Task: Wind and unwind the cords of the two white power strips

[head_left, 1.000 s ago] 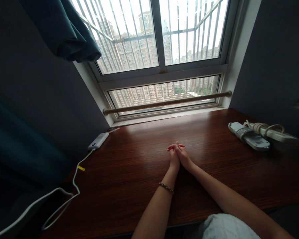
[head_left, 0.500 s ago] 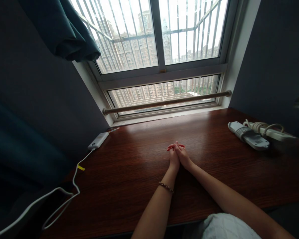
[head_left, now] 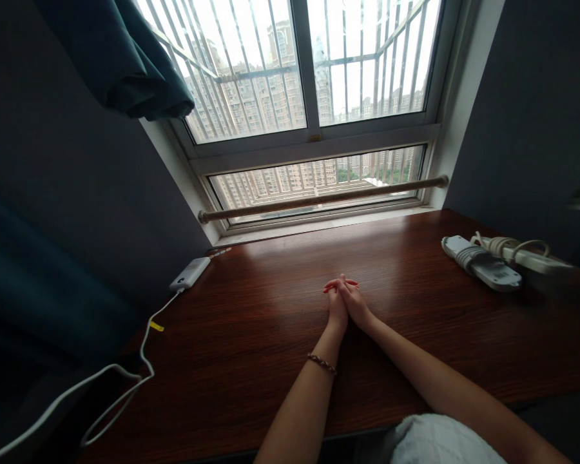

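On the dark reddish-brown wooden table [head_left: 251,335], my left hand [head_left: 337,312] and my right hand [head_left: 358,307] are clasped, their fingers interlaced and folded over each other. Both are closed, and no object shows in either. A braided bracelet [head_left: 321,363] circles my left wrist. My forearms reach in from the bottom edge and meet at the hands. The palms are hidden where they press together.
At the left edge lies a white power bank [head_left: 190,274] with a white cable [head_left: 147,338] and a yellow tag [head_left: 157,327]. Two power strips [head_left: 483,263] with wound cords lie at the right. Behind are a barred window [head_left: 314,71], a rail [head_left: 323,198] and a blue-green curtain [head_left: 125,71].
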`<state>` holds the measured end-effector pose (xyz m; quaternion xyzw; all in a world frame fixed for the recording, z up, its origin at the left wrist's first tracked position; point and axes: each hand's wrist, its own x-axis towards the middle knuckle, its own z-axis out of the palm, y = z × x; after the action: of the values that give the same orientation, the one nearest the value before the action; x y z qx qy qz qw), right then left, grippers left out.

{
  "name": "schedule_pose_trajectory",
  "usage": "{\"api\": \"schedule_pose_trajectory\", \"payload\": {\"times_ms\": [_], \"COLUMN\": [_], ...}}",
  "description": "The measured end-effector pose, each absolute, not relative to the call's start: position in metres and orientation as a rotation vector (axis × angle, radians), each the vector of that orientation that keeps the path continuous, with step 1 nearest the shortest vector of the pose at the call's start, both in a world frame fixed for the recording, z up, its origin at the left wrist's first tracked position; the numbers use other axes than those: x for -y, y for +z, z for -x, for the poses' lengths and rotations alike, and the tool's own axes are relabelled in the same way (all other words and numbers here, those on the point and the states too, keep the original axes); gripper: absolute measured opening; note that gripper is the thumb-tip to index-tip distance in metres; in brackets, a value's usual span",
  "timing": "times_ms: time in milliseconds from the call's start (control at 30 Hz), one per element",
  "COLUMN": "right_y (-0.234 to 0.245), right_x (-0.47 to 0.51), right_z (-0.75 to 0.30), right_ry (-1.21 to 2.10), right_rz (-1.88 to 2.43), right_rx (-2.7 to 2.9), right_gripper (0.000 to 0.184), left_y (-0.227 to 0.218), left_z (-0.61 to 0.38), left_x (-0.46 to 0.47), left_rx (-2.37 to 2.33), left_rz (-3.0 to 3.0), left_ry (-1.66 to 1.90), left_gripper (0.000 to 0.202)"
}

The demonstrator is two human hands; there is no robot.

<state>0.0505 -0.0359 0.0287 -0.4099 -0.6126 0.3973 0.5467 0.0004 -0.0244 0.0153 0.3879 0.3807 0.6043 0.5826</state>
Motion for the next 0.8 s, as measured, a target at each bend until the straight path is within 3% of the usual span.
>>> {"api": "schedule_pose_trajectory", "payload": {"times_ms": [800], "right_y": [0.0229], "right_x": [0.0315], "right_z": [-0.0492], "right_ry": [0.957], "right_rz": [0.948], "right_rx": [1.446], "right_gripper": [0.048], "left_y": [0.0170], "left_z": [-0.0001], "left_x": [0.0255], "left_rx": [-0.883], "left_rz": [-0.892], "left_ry": [1.416], "left_gripper": [0.050]}}
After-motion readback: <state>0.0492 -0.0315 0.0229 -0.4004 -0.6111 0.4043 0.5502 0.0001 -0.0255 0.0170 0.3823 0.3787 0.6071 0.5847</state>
